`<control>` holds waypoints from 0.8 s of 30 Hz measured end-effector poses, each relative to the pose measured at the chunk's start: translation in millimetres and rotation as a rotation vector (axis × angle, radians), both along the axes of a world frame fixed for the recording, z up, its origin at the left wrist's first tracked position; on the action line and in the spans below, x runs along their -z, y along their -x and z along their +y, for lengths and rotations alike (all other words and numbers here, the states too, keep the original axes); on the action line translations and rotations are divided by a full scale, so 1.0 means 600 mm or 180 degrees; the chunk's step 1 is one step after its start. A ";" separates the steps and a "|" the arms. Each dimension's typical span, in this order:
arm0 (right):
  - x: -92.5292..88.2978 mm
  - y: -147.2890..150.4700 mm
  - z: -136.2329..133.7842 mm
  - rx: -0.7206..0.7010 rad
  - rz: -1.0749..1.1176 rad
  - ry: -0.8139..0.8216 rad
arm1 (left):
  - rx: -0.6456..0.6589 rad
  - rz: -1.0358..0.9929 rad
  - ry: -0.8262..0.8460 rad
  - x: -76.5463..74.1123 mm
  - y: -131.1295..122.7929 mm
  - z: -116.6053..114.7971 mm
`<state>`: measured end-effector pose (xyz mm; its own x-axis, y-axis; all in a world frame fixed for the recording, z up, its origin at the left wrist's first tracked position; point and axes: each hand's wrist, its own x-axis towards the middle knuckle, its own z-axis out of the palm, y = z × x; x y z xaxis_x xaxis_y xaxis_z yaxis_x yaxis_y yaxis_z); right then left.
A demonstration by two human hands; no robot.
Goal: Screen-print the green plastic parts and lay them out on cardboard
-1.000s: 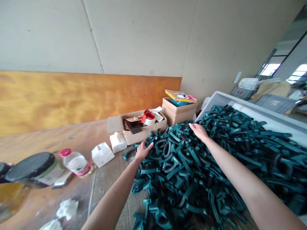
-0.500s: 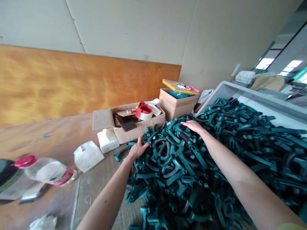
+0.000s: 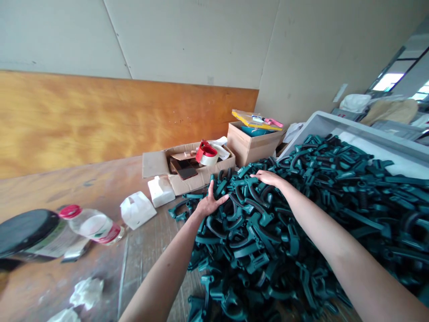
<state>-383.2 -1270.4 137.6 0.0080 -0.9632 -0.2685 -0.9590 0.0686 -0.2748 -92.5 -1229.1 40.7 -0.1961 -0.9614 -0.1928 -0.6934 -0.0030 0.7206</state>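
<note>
A big heap of dark green plastic clamp parts (image 3: 301, 214) covers the right half of the wooden table (image 3: 100, 188). My left hand (image 3: 210, 203) rests on the heap's left edge, fingers spread over the parts. My right hand (image 3: 268, 178) lies palm down on the top of the heap, fingers stretched out toward the back. Neither hand visibly grips a single part. Both forearms reach in from the lower edge.
Two open cardboard boxes stand at the back: one (image 3: 191, 167) with a red tape dispenser (image 3: 207, 153), one (image 3: 253, 143) under a yellow board. White plastic pieces (image 3: 136, 210), a bottle with a red cap (image 3: 90, 222), a dark-lidded jar (image 3: 27, 232) and crumpled paper (image 3: 87, 291) lie left. A grey bin (image 3: 368, 138) sits right.
Both hands have slid a little toward the back of the heap, and the parts under them have shifted. The camera view swung slightly.
</note>
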 end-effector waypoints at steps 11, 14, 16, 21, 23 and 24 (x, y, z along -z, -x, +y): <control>-0.018 -0.079 0.028 -0.0491 0.0748 -0.0478 | 0.0150 -0.0569 0.0258 0.006 -0.010 0.061; -0.031 -0.096 0.058 -0.0706 0.0545 -0.0543 | 0.0350 -0.0481 0.0093 -0.005 -0.014 0.091; -0.034 -0.111 0.081 -0.0745 0.0489 -0.0494 | 0.0381 -0.0537 0.0067 -0.012 -0.020 0.113; -0.018 -0.154 0.154 -0.0904 0.0486 -0.0474 | 0.0504 -0.0733 -0.0018 -0.025 -0.048 0.179; -0.009 -0.169 0.181 -0.0953 0.0374 -0.0477 | 0.0543 -0.0819 -0.0040 -0.026 -0.057 0.207; -0.005 -0.176 0.194 -0.0956 0.0345 -0.0444 | 0.0552 -0.0860 -0.0041 -0.027 -0.060 0.222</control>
